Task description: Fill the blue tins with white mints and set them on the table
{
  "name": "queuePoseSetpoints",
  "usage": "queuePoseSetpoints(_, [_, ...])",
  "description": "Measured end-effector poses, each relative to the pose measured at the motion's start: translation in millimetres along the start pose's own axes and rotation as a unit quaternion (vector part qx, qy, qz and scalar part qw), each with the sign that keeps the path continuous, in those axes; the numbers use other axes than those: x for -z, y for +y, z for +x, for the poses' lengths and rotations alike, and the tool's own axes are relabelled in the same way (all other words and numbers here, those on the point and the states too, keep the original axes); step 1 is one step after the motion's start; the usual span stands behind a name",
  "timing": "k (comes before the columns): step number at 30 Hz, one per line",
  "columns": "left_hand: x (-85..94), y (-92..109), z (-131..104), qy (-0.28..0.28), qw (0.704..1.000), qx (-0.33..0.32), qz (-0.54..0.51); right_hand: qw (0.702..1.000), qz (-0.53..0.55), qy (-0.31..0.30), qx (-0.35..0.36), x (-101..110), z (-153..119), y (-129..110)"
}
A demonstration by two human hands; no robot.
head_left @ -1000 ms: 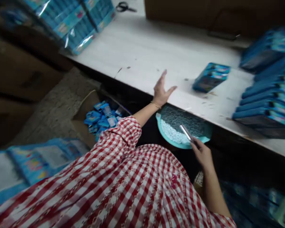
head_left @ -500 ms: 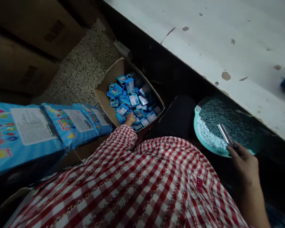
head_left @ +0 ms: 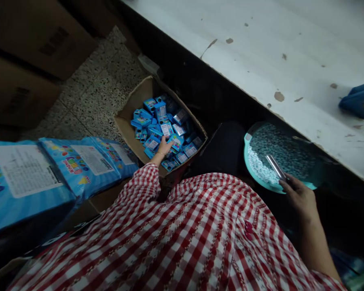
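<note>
My left hand reaches into an open cardboard box and is closed on a small blue box. Several more small blue boxes lie heaped around it. On the right, my right hand grips a shiny metal tube between thumb and fingers. The tube points over a round turquoise basin of small pale pieces, partly in the table's shadow.
A white table with chipped paint runs across the upper right, overhanging part of the basin. A blue packet lies on it. Large blue bags stand at the left, brown cartons at the upper left.
My left hand has risen slightly off the heap's lower edge, with a small blue box now at its fingers. The view has shifted, showing more of the blue packet on the table.
</note>
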State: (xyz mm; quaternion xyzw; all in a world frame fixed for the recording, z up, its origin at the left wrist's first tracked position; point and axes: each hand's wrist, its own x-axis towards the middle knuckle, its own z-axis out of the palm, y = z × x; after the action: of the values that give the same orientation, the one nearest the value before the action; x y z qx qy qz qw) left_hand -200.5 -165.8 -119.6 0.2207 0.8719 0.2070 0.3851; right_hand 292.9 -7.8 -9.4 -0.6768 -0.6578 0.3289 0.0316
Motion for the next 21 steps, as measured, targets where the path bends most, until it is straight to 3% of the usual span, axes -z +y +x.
queuePoseSetpoints(2, [10.6, 35.9, -11.4, -0.021, 0.992, -0.007, -0.123, 1.0, 0.008, 0.008, 0.011, -3.0, 2.5, 5.9])
queuePoseSetpoints(5, [21.4, 93.1, -43.9, -0.128, 0.971, -0.078, -0.185, 0.998, 0.026, 0.017, 0.051, -8.1, 5.1, 11.3])
queuePoseSetpoints(8, [20.1, 139.9, -83.8, -0.201, 0.955, -0.209, -0.069, 0.997, 0.008, 0.015, 0.077, -7.1, 6.4, 14.0])
queuePoseSetpoints(11, [7.5, 172.1, -116.2, -0.194, 0.917, -0.342, 0.064, 0.995, -0.083, 0.013, 0.061, 2.8, 6.8, 14.6])
queuePoseSetpoints(13, [-2.3, 187.2, -129.7, -0.206, 0.889, -0.398, 0.1, 0.984, -0.175, 0.011, 0.043, 12.0, 6.8, 13.9])
queuePoseSetpoints(15, [-8.2, 197.3, -135.9, -0.281, 0.856, -0.421, 0.1, 0.966, -0.256, -0.002, 0.033, 20.3, 7.2, 13.2])
queuePoseSetpoints(19, [-3.8, 200.9, -129.8, -0.5, 0.799, -0.327, 0.069, 0.942, -0.333, -0.026, 0.025, 22.9, 13.4, 12.4])
queuePoseSetpoints(21, [0.8, 196.1, -122.1, -0.516, 0.799, -0.305, 0.056, 0.947, -0.32, -0.029, 0.028, 12.3, 21.5, 8.9])
